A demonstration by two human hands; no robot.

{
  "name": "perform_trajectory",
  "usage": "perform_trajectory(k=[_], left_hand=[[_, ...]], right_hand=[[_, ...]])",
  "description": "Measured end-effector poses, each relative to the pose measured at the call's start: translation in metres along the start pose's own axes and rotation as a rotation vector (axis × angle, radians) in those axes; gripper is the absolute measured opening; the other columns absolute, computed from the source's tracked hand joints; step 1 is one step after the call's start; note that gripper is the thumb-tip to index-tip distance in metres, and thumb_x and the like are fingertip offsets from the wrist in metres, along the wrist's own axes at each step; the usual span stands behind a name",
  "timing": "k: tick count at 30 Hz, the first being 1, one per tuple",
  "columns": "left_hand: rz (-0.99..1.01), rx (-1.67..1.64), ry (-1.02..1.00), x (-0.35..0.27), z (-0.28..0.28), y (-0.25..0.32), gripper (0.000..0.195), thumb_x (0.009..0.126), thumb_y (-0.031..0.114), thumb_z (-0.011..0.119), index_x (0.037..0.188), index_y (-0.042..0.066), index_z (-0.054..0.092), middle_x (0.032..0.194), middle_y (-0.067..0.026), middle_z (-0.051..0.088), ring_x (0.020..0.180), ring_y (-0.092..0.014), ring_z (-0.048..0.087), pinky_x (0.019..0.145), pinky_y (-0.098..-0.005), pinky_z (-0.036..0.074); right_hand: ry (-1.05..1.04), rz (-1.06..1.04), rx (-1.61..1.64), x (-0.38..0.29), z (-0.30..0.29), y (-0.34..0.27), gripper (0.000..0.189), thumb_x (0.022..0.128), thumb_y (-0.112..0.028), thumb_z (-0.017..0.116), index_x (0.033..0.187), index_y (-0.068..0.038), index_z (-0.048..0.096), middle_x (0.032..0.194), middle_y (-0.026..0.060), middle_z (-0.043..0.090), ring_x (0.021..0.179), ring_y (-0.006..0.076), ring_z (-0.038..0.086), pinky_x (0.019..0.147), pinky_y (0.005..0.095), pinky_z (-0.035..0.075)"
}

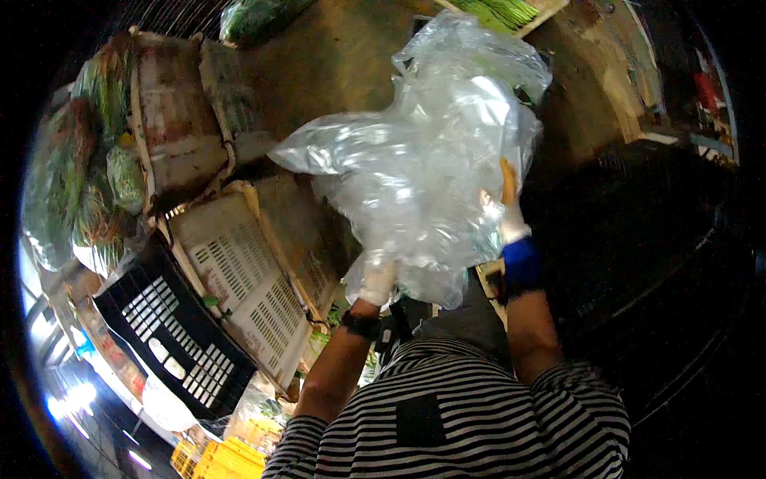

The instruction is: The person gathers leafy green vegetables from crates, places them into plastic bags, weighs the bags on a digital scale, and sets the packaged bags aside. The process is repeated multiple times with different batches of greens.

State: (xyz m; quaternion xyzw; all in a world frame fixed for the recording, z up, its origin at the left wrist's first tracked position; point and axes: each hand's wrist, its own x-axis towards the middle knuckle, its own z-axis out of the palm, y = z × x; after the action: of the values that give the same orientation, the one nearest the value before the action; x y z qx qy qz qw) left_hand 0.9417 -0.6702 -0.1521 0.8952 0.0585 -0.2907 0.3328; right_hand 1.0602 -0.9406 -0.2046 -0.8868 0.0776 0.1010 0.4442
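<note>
A large bundle of clear plastic bags or film fills the space in front of me. My left hand, in a pale glove with a dark band at the wrist, grips its near left part; folds of plastic hide most of the fingers. On the right edge, my right hand holds the bundle, with an orange-tipped finger lying over the plastic and a blue band at the wrist. Something green shows at the bundle's upper right, partly covered by it.
Slotted pale plastic crates and a black crate stand at the left. Bagged leafy greens lie beyond them. Green stalks sit at the top, and yellow crates at lower left.
</note>
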Motion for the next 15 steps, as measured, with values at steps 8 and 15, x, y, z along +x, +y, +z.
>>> perform_trajectory(k=[8, 15], left_hand=[[0.312, -0.379, 0.034, 0.081, 0.044, 0.092, 0.05, 0.078, 0.03, 0.058, 0.121, 0.006, 0.047, 0.12, -0.0147, 0.049, 0.114, -0.03, 0.043, 0.1, -0.0379, 0.029], [-0.258, -0.233, 0.873, 0.11, 0.008, -0.004, 0.083, 0.063, 0.021, 0.071, 0.132, 0.001, 0.029, 0.128, -0.0208, 0.037, 0.118, -0.035, 0.035, 0.101, -0.0417, 0.025]], right_hand=[[-0.228, 0.25, -0.481, 0.044, 0.007, 0.051, 0.053, 0.071, -0.023, 0.061, 0.115, 0.002, 0.045, 0.097, 0.0177, 0.058, 0.086, 0.0311, 0.056, 0.08, 0.039, 0.045], [0.426, 0.132, -0.56, 0.157, -0.038, 0.097, 0.034, 0.081, -0.025, 0.051, 0.1, 0.002, 0.056, 0.099, 0.0195, 0.057, 0.088, 0.0283, 0.056, 0.08, 0.0351, 0.045]])
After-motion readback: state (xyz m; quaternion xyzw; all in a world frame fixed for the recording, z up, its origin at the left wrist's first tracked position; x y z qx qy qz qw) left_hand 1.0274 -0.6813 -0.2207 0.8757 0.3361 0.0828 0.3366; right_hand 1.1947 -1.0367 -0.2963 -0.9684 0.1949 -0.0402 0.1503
